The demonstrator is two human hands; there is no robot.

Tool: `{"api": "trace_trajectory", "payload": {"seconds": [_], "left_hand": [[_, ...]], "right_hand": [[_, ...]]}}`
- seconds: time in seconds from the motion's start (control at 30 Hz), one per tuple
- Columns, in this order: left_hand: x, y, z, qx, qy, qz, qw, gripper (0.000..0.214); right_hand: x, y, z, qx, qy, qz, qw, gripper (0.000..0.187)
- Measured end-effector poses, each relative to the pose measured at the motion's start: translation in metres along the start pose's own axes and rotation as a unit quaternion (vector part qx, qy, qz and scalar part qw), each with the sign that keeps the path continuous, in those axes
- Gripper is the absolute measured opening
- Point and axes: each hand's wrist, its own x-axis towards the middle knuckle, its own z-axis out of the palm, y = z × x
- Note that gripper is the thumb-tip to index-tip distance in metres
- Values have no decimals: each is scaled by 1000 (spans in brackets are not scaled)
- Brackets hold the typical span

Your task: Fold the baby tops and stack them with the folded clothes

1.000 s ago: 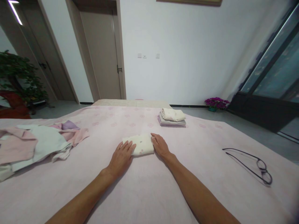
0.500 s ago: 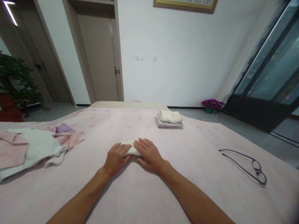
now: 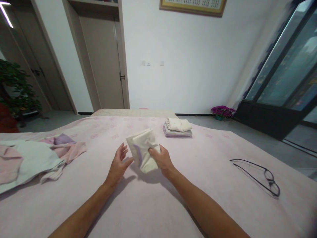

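A folded cream garment (image 3: 145, 148) with a lilac edge is held up off the pink sheet, tilted. My right hand (image 3: 162, 160) grips its right side, thumb across the front and the other fingers hidden behind. Just left of it, my left hand (image 3: 120, 164) is open, fingers apart, its thumb close to the garment's lower left edge; whether they touch I cannot tell. Beyond my hands, a small stack of folded clothes (image 3: 177, 127) lies on the sheet, cream on top and lilac at the bottom.
Loose pink, white and lilac clothes (image 3: 32, 162) lie heaped at the left. Black-framed eyeglasses (image 3: 260, 177) rest unfolded at the right on the pink sheet (image 3: 203, 198). Past the far edge stand a closed door (image 3: 101, 62) and a pot of purple flowers (image 3: 223, 111).
Both hands were pressing the folded garment flat on the sheet. Now my right hand has lifted it and tipped it up, while my left hand has come off it to the left.
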Motion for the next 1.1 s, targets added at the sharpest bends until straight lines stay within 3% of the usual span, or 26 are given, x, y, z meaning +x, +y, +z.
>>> {"api": "trace_trajectory", "payload": {"seconds": [0.1, 0.17, 0.33, 0.47, 0.6, 0.73, 0.83, 0.93, 1.0, 1.1], "left_hand": [[-3, 9, 4, -124, -124, -121, 977, 73], [-7, 16, 8, -183, -160, -173, 955, 71], [-17, 23, 16, -192, -93, -203, 956, 66], [-22, 25, 22, -192, -124, -186, 955, 67], [-20, 21, 21, -133, -120, -146, 973, 58], [-8, -1, 8, 25, -68, -109, 991, 53], [-1, -19, 0, 124, -63, -87, 986, 48], [-1, -29, 0, 154, -98, -58, 981, 43], [-2, -30, 3, 177, -117, -35, 977, 39], [-2, -29, 6, 209, -128, -4, 970, 35]], "right_hand": [[-4, 2, 7, 151, -38, 55, 986, 50], [-8, 4, 10, 188, -60, 81, 977, 55], [-6, 10, 4, 212, -170, 158, 950, 59], [3, 15, -6, 246, -218, 207, 922, 55], [13, 16, -12, 257, -200, 231, 917, 53], [39, 3, -28, 245, -127, 212, 938, 49], [73, -15, -56, 192, -8, 142, 971, 47], [115, -39, -96, 53, 130, -30, 990, 45], [143, -57, -125, -105, 241, -148, 954, 40], [181, -77, -164, -285, 307, -347, 839, 43]]}}
